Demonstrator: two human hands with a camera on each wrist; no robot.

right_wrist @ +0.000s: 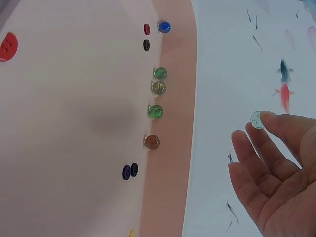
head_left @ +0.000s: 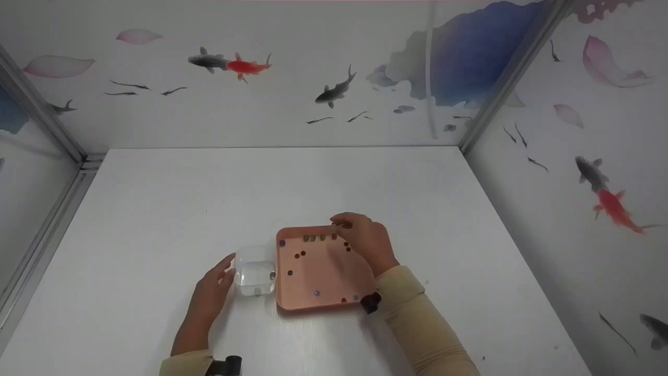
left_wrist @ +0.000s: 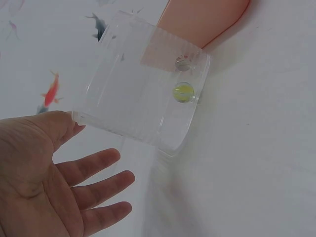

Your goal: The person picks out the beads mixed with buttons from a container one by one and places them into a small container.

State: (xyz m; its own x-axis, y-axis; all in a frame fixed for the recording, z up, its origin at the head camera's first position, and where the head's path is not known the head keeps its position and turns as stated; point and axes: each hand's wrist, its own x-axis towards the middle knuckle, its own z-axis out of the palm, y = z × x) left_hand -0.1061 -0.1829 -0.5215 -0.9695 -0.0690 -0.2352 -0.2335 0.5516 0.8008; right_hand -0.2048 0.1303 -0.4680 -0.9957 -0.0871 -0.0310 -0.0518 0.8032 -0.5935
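A clear plastic container [head_left: 255, 279] stands against the left side of a pink tray [head_left: 329, 271]. My left hand [head_left: 211, 287] holds the container's rim at its left side, thumb and one finger at the corner, the other fingers spread. Inside the container lie a yellow-streaked marble [left_wrist: 183, 92] and another marble [left_wrist: 182, 62]. Above the tray's far edge, my right hand [head_left: 365, 240] pinches a clear marble [right_wrist: 256, 120] between thumb and fingertip. Below it along the tray's far wall sit green marbles [right_wrist: 155, 111], a brownish marble [right_wrist: 152, 142] and a blue marble [right_wrist: 164, 26].
Dark buttons [right_wrist: 127, 172] and a red button [right_wrist: 7, 46] lie scattered on the tray floor. More marbles, such as a pale one [head_left: 317, 293], sit near the front. The white table [head_left: 182, 209] is bordered by printed walls [head_left: 292, 115] at the back and sides.
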